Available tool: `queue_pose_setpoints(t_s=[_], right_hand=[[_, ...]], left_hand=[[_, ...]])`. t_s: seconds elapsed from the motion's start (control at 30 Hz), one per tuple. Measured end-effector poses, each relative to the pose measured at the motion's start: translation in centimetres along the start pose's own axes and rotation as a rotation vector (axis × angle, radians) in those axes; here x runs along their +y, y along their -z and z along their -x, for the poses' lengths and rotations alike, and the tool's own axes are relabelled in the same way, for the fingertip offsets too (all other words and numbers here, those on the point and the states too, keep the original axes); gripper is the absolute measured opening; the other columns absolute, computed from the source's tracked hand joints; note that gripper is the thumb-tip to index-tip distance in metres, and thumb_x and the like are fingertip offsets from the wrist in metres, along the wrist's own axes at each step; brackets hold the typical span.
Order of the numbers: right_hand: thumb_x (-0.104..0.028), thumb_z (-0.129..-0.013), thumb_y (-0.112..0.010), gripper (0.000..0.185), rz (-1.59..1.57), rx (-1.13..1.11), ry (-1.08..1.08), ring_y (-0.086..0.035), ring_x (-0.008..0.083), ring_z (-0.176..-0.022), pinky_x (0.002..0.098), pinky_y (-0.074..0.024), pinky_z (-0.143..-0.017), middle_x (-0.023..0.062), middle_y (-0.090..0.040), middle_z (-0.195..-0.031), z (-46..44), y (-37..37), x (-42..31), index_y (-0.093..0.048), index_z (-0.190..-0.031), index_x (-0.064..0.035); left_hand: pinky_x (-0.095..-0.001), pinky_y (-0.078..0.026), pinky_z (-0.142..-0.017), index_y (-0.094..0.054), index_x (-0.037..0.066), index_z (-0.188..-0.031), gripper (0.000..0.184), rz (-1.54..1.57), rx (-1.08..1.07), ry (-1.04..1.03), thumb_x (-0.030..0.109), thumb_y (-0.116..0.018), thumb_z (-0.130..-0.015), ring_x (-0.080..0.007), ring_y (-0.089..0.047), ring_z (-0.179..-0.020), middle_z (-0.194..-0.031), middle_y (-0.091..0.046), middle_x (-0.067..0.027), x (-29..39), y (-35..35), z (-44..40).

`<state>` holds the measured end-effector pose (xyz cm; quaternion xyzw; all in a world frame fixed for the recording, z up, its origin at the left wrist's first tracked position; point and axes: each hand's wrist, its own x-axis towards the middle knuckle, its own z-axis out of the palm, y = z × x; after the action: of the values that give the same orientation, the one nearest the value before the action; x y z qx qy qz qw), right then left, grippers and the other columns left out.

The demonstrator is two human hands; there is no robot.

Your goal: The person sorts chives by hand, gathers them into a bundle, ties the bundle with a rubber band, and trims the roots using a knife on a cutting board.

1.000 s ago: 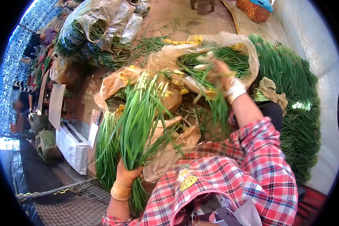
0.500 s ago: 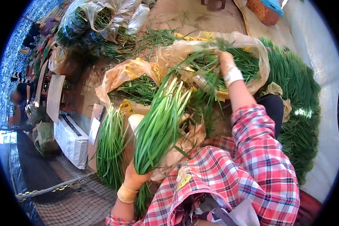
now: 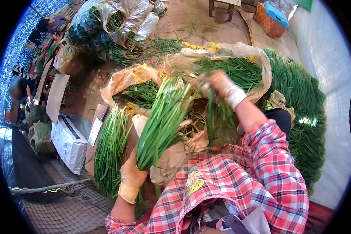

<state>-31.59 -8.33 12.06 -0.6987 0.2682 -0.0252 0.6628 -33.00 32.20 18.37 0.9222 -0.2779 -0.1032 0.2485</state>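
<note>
Bent the left forearm (image 3: 123,212) up beside the plaid shirt (image 3: 222,167) and clamped the left hand (image 3: 132,171), wrist cuffed, around the leafy end of a bunch of garlic chives (image 3: 162,119). Tilted that bunch away from the body, pale stem ends pointing forward. Had a second bunch (image 3: 110,150) lying just to its left, near the same hand. Seemed, at this step, to be picking over the held bunch from its stem end. Called next, by judgement, for a firm left grip and a light touch at the stem ends, to avoid bending the leaves. Stretched the right forearm (image 3: 251,116) forward and turned the right hand (image 3: 221,84) inward, fingers toward the stem ends, well apart from the left. Could not tell, through blur, open fingers from closed there, nor anything gripped. Had two open plastic bags beyond: a smaller bag (image 3: 115,84) of greens on the left and a larger bag (image 3: 266,68) on the right. Showed, farthest out, a woven box (image 3: 267,25) near the top.
</note>
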Motion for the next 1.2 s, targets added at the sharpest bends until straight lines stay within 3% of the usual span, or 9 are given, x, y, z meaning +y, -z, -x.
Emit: queue_pose_setpoints(t_s=[0.1,0.17,0.3,0.6,0.7,0.93,1.03,1.17,1.2], right_hand=[[-0.028,-0.082,-0.065,0.025,-0.359,0.037,0.048,-0.056,0.0166,-0.068,0.0373,-0.0461,-0.066,0.0063,-0.062,-0.077,-1.4,7.6,0.1,-0.067,-0.098,-0.0091],[-0.028,-0.08,-0.068,0.04,0.052,-0.163,0.067,-0.057,0.0109,-0.064,0.0235,-0.0457,-0.061,0.006,-0.065,-0.077,2.6,4.5,-3.8,-0.062,-0.111,-0.0043],[-0.041,-0.065,-0.075,0.063,1.049,-0.409,0.233,-0.064,0.0318,-0.084,0.0392,-0.0489,-0.077,0.0228,-0.065,-0.084,6.1,-4.3,-3.5,-0.059,-0.111,-0.0019],[-0.013,-0.079,-0.069,0.035,-0.596,-0.141,-0.025,-0.059,0.0155,-0.084,0.0296,-0.0474,-0.079,0.0082,-0.067,-0.096,-1.9,-0.8,6.7,-0.061,-0.11,-0.0001],[-0.011,-0.081,-0.067,0.029,0.496,0.006,-0.014,-0.059,0.0145,-0.081,0.0293,-0.0478,-0.077,0.0072,-0.066,-0.097,-2.7,7.6,6.0,-0.06,-0.107,0.0009],[-0.03,-0.072,-0.063,0.041,0.806,-0.328,0.119,-0.063,0.0327,-0.088,0.0394,-0.0497,-0.079,0.0223,-0.064,-0.094,3.5,-5.5,2.8,-0.064,-0.101,-0.0023],[-0.026,-0.077,-0.062,0.033,0.786,-0.141,0.051,-0.063,0.031,-0.085,0.0383,-0.0515,-0.073,0.0183,-0.065,-0.094,-0.3,-1.3,6.1,-0.065,-0.104,-0.0083],[-0.024,-0.086,-0.06,0.026,-0.455,-0.486,-0.31,-0.06,0.0183,-0.08,0.0353,-0.0507,-0.072,0.0079,-0.066,-0.1,0.4,1.0,7.5,-0.065,-0.106,-0.0076],[-0.022,-0.081,-0.066,0.03,-0.216,-0.41,-0.233,-0.06,0.0179,-0.084,0.0323,-0.0485,-0.078,0.0098,-0.066,-0.096,2.8,-0.4,4.6,-0.063,-0.104,-0.003]], left_hand=[[-0.0456,-0.049,-0.068,-0.039,0.019,-0.134,0.077,-0.167,-0.005,-0.017,0.007,-0.068,-0.064,-0.0388,-0.061,-0.079,-0.09,-0.063,-0.0167,-0.1,-0.3,0.7],[-0.0466,-0.048,-0.064,-0.036,0.022,-0.136,0.081,-0.228,-0.024,-0.034,0.005,-0.067,-0.063,-0.0387,-0.06,-0.074,-0.084,-0.061,-0.0148,0.3,-0.5,0.6],[-0.0458,-0.049,-0.062,-0.034,0.024,-0.138,0.085,-0.396,-0.068,-0.098,0.003,-0.065,-0.061,-0.0361,-0.061,-0.071,-0.08,-0.059,-0.0128,2.3,-0.3,-0.4],[-0.0446,-0.048,-0.06,-0.034,0.023,-0.139,0.087,-0.457,-0.11,-0.091,0.001,-0.065,-0.06,-0.036,-0.06,-0.068,-0.078,-0.058,-0.0135,3.9,0.8,1.1],[-0.0444,-0.048,-0.059,-0.036,0.023,-0.138,0.086,-0.467,-0.121,-0.059,-0.001,-0.064,-0.059,-0.0359,-0.059,-0.067,-0.078,-0.058,-0.0138,3.7,1.1,1.8],[-0.0431,-0.049,-0.061,-0.036,0.02,-0.138,0.086,-0.601,-0.166,-0.122,-0.003,-0.061,-0.059,-0.0369,-0.06,-0.071,-0.08,-0.059,-0.0142,5.7,1.0,0.5],[-0.0408,-0.05,-0.065,-0.038,0.018,-0.136,0.082,-0.408,-0.144,-0.038,-0.003,-0.064,-0.061,-0.0379,-0.06,-0.076,-0.09,-0.061,-0.0153,5.1,1.4,2.1],[-0.0328,-0.051,-0.066,-0.045,0.006,-0.129,0.07,0.101,-0.108,-0.102,0.001,-0.07,-0.064,-0.0261,-0.064,-0.074,-0.097,-0.064,-0.014,1.9,-0.2,3.0],[-0.0287,-0.05,-0.057,-0.048,0.001,-0.121,0.059,0.431,-0.26,0.252,-0.002,-0.067,-0.065,-0.0194,-0.062,-0.064,-0.089,-0.063,-0.011,3.5,0.0,2.5]])
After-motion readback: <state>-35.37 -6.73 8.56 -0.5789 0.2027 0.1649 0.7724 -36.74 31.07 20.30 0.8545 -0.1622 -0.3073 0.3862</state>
